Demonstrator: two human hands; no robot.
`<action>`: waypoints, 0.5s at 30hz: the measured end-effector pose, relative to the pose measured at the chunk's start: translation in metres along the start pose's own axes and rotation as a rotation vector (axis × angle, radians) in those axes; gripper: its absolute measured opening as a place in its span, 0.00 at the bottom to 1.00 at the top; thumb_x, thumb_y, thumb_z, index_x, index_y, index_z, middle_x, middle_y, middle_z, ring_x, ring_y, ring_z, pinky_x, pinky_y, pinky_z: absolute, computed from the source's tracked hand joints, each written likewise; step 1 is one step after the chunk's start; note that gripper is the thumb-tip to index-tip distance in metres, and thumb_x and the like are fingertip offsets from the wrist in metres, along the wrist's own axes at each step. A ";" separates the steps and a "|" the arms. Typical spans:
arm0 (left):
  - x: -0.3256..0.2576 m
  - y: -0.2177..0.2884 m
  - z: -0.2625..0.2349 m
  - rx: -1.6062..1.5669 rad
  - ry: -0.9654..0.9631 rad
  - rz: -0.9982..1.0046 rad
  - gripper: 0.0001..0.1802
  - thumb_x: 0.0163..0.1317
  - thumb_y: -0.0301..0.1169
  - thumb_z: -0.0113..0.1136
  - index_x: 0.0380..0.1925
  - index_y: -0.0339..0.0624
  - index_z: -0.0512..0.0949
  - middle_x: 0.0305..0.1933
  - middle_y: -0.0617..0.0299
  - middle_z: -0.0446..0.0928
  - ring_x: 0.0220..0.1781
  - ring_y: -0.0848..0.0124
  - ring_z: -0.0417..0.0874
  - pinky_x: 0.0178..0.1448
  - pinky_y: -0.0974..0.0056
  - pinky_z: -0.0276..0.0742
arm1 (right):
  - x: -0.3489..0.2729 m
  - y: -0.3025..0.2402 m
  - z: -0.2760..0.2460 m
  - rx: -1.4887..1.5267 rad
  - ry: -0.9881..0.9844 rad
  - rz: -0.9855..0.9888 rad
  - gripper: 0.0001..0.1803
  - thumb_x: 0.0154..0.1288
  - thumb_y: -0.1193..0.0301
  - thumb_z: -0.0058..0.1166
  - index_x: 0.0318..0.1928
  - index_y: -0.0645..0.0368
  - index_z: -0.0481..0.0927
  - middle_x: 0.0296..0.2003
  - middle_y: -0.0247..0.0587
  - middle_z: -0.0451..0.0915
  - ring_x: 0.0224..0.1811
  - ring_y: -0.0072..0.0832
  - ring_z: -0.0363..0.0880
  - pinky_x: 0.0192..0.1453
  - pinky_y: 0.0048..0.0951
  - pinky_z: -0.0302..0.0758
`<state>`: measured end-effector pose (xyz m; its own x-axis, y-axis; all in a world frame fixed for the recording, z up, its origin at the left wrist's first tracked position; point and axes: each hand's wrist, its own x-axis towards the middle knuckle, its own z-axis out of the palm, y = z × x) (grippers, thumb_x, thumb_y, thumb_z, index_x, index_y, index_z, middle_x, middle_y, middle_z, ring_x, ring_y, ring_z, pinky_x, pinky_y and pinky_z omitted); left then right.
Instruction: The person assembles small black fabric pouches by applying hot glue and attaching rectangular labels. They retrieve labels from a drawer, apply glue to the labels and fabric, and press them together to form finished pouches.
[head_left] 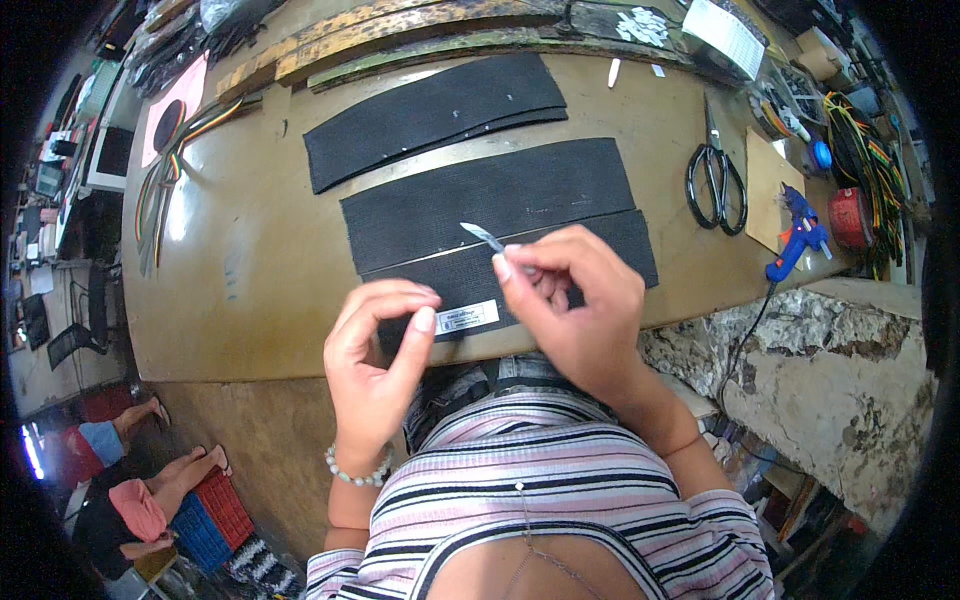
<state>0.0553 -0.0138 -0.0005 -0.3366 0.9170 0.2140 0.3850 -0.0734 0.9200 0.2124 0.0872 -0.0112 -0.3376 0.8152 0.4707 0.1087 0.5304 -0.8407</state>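
Observation:
My right hand (pixel 575 300) pinches a small, slim, pointed blade (pixel 480 235), its tip aimed up and left over the black woven fabric. My left hand (pixel 375 345) is curled with thumb and forefinger apart and nothing visible between them. Just beside its thumb, a white printed label (pixel 468 317) lies near the front edge of a black fabric strip (pixel 627 258). Another wide black strip (pixel 480 205) lies directly beyond it. Farther back, a folded or stacked pair of black strips (pixel 430 120) rests on the table. My right hand partly covers the nearest strip.
Black-handled scissors (pixel 715 185) and a blue glue gun (pixel 800 235) with a trailing cord lie to the right. Striped ribbon (pixel 165 175) sits at the left. Worn wooden boards (pixel 400 45) line the back of the table (pixel 250 310). Other people sit at lower left.

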 end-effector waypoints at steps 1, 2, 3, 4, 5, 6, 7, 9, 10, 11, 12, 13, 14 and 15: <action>0.001 0.001 0.002 -0.217 -0.069 -0.141 0.18 0.62 0.23 0.65 0.52 0.34 0.79 0.52 0.54 0.79 0.52 0.65 0.81 0.60 0.62 0.75 | -0.003 -0.002 0.000 -0.014 -0.042 -0.019 0.09 0.56 0.81 0.68 0.38 0.61 0.84 0.30 0.35 0.81 0.25 0.14 0.73 0.24 0.17 0.68; 0.002 0.002 0.007 -0.429 -0.108 -0.197 0.17 0.64 0.23 0.64 0.53 0.33 0.79 0.52 0.55 0.80 0.54 0.66 0.81 0.61 0.62 0.75 | -0.003 -0.003 0.002 0.001 -0.028 -0.139 0.11 0.55 0.82 0.67 0.40 0.61 0.83 0.31 0.37 0.81 0.25 0.16 0.75 0.25 0.18 0.70; 0.002 0.002 0.015 -0.533 -0.066 -0.271 0.17 0.65 0.24 0.64 0.53 0.31 0.79 0.53 0.55 0.79 0.53 0.68 0.81 0.60 0.64 0.76 | -0.004 -0.007 0.004 -0.066 -0.078 -0.172 0.14 0.54 0.83 0.67 0.42 0.62 0.83 0.33 0.39 0.82 0.26 0.19 0.77 0.27 0.19 0.73; 0.004 0.003 0.021 -0.644 -0.053 -0.298 0.16 0.66 0.24 0.63 0.52 0.30 0.79 0.53 0.55 0.79 0.53 0.70 0.80 0.59 0.66 0.76 | -0.003 -0.007 0.004 -0.131 -0.126 -0.223 0.16 0.54 0.83 0.67 0.45 0.63 0.83 0.38 0.42 0.82 0.30 0.24 0.79 0.33 0.20 0.76; 0.005 0.003 0.027 -0.550 0.026 -0.332 0.14 0.66 0.24 0.63 0.49 0.28 0.81 0.50 0.54 0.81 0.46 0.74 0.82 0.51 0.71 0.79 | -0.003 -0.009 0.002 -0.056 -0.156 -0.179 0.16 0.55 0.82 0.66 0.46 0.63 0.82 0.38 0.41 0.82 0.33 0.23 0.79 0.36 0.21 0.77; 0.011 0.000 0.027 -0.533 0.014 -0.341 0.13 0.66 0.24 0.63 0.49 0.28 0.81 0.48 0.54 0.82 0.43 0.75 0.82 0.48 0.72 0.79 | -0.001 -0.009 -0.001 -0.045 -0.260 -0.116 0.17 0.56 0.82 0.65 0.48 0.63 0.82 0.39 0.41 0.81 0.36 0.22 0.80 0.39 0.21 0.78; 0.017 -0.003 0.026 -0.530 -0.016 -0.351 0.13 0.66 0.24 0.63 0.48 0.28 0.82 0.45 0.55 0.83 0.40 0.76 0.83 0.45 0.73 0.79 | 0.000 -0.006 -0.007 0.122 -0.297 0.056 0.17 0.57 0.81 0.66 0.48 0.64 0.81 0.40 0.39 0.80 0.37 0.22 0.80 0.40 0.21 0.78; 0.022 -0.005 0.024 -0.638 -0.023 -0.376 0.11 0.65 0.24 0.65 0.46 0.30 0.83 0.34 0.57 0.84 0.32 0.78 0.82 0.37 0.75 0.79 | 0.003 -0.002 -0.037 0.418 -0.427 0.399 0.18 0.58 0.79 0.66 0.49 0.64 0.79 0.40 0.37 0.79 0.40 0.22 0.81 0.41 0.22 0.80; 0.024 -0.005 0.024 -0.582 -0.054 -0.397 0.11 0.65 0.24 0.65 0.45 0.30 0.83 0.34 0.57 0.84 0.32 0.78 0.82 0.36 0.74 0.79 | 0.005 0.005 -0.040 0.517 -0.286 0.592 0.21 0.60 0.78 0.66 0.53 0.64 0.76 0.42 0.37 0.78 0.40 0.19 0.80 0.41 0.20 0.80; 0.023 -0.005 0.024 -0.557 -0.079 -0.410 0.11 0.65 0.24 0.65 0.45 0.30 0.83 0.34 0.57 0.84 0.31 0.78 0.82 0.35 0.74 0.79 | 0.004 0.011 -0.046 0.548 -0.218 0.645 0.23 0.62 0.76 0.66 0.56 0.65 0.73 0.43 0.37 0.78 0.40 0.16 0.78 0.41 0.18 0.80; 0.023 -0.004 0.024 -0.545 -0.105 -0.411 0.10 0.65 0.24 0.65 0.45 0.30 0.84 0.33 0.57 0.84 0.31 0.78 0.82 0.34 0.74 0.79 | 0.007 0.019 -0.052 0.563 -0.197 0.724 0.25 0.63 0.75 0.67 0.58 0.65 0.72 0.42 0.38 0.78 0.40 0.18 0.79 0.41 0.19 0.80; 0.022 -0.002 0.025 -0.499 -0.159 -0.435 0.08 0.63 0.23 0.66 0.41 0.30 0.84 0.35 0.55 0.85 0.30 0.79 0.83 0.33 0.75 0.79 | 0.008 0.025 -0.057 0.751 -0.353 0.755 0.30 0.63 0.76 0.66 0.62 0.66 0.68 0.45 0.38 0.78 0.42 0.18 0.79 0.41 0.20 0.81; 0.020 0.000 0.029 -0.525 -0.154 -0.473 0.06 0.61 0.23 0.68 0.37 0.31 0.84 0.34 0.56 0.86 0.30 0.79 0.83 0.32 0.76 0.79 | 0.004 0.026 -0.058 0.868 -0.408 0.845 0.24 0.64 0.76 0.64 0.58 0.67 0.72 0.42 0.40 0.81 0.40 0.19 0.81 0.39 0.21 0.81; 0.020 0.001 0.032 -0.483 -0.167 -0.476 0.06 0.61 0.24 0.69 0.35 0.31 0.84 0.33 0.56 0.86 0.29 0.80 0.83 0.32 0.76 0.79 | 0.003 0.029 -0.061 0.866 -0.460 0.913 0.19 0.65 0.76 0.63 0.55 0.67 0.75 0.39 0.40 0.82 0.37 0.19 0.82 0.38 0.21 0.81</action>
<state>0.0767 0.0175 -0.0059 -0.2220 0.9379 -0.2667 -0.2104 0.2210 0.9523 0.2714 0.1190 -0.0174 -0.7627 0.5533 -0.3348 -0.1030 -0.6151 -0.7817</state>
